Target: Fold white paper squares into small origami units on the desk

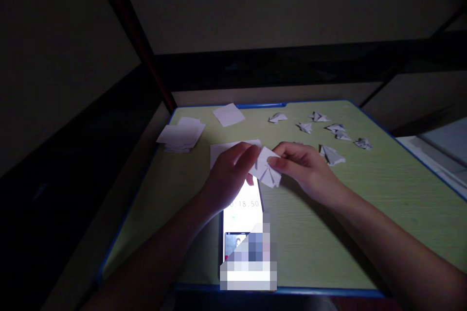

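A small white paper piece (265, 169), partly folded with creases showing, is held above the middle of the green table (383, 204). My left hand (229, 175) pinches its left edge with fingers closed. My right hand (306, 167) pinches its right side, fingers curled. Both hands hover just over a lit phone (242, 223) lying flat on the table in front of me.
Several folded white paper shapes (332, 154) lie scattered at the table's back right. A stack of white paper squares (180, 136) sits at the back left, a single sheet (228, 114) behind it, another sheet (222, 150) under my left hand. Dark bed-frame bars stand behind the blue-rimmed table.
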The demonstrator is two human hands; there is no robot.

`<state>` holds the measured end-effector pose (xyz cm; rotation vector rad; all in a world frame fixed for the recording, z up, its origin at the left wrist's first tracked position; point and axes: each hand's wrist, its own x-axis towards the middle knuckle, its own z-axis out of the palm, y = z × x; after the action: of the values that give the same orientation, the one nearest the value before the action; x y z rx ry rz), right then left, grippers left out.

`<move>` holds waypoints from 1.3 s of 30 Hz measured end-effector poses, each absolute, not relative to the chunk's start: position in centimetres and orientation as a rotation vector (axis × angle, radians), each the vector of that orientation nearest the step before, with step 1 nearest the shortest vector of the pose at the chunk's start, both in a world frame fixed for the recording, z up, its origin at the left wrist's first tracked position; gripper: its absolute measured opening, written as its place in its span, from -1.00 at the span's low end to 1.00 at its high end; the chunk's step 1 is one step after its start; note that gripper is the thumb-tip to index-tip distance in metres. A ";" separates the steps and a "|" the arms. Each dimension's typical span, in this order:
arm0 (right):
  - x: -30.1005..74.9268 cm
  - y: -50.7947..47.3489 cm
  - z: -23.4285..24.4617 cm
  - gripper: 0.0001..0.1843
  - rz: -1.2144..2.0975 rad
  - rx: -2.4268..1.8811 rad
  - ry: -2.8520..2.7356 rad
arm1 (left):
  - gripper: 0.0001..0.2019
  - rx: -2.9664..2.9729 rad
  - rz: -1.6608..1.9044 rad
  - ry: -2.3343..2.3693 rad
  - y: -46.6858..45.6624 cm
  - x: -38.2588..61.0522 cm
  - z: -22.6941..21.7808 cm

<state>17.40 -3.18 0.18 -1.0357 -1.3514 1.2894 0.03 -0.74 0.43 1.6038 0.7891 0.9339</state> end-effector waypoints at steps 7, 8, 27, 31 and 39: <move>17.2 -3.0 0.5 -0.76 1.153 -1.151 -1.453 | -0.84 1.701 0.954 0.935 -0.5 0.0 0.5; 17.3 -2.9 0.5 -0.76 1.126 -1.154 -1.450 | -0.84 1.711 0.973 0.945 -0.5 0.1 0.5; 17.2 -2.7 0.4 -0.77 1.042 -1.240 -1.347 | -0.85 1.740 0.971 0.978 -0.4 0.0 0.7; 17.3 -2.8 0.4 -0.75 1.068 -1.240 -1.359 | -0.82 1.734 0.963 1.013 -0.3 0.0 0.6; 17.2 -2.9 0.1 -0.75 1.066 -1.207 -1.454 | -0.85 1.670 0.942 0.917 -0.2 0.2 0.2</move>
<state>17.16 -2.90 0.09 -1.2074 -1.4536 1.0664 0.15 -0.25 0.20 1.6702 0.9174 0.9423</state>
